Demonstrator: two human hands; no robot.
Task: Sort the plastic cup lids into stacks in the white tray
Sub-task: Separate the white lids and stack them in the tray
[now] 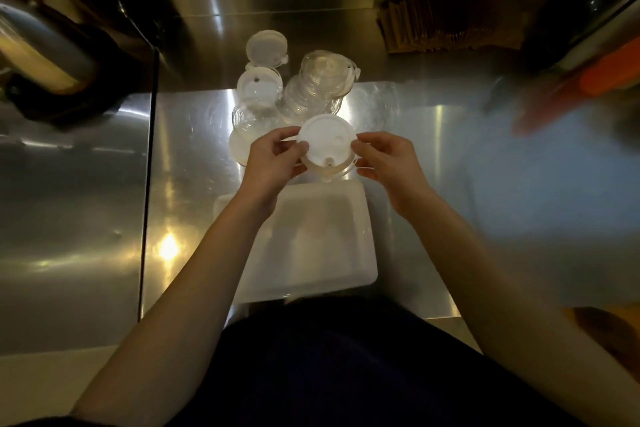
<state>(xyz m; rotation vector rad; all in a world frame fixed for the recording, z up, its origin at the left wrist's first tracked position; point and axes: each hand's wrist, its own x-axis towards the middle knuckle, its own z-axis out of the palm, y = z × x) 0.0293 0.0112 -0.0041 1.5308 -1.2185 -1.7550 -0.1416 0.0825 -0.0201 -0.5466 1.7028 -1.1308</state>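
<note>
A white round cup lid [323, 140] with a small spout is held above the far edge of the white tray [360, 253]. My left hand [273, 159] pinches its left rim and my right hand [384, 158] pinches its right rim. A clear lid seems to sit under the white one. Behind it lies a loose pile of lids: clear domed lids [318, 87] and white flat lids [265, 48], some overlapping. The tray's inside looks bare where it shows; my left forearm covers its left part.
The steel counter [194, 156] has a dark seam running down its left side. A metal pot [45, 45] stands at the far left. A brown bundle [450, 28] lies at the back right. A blurred orange and blue shape [554, 107] fills the right.
</note>
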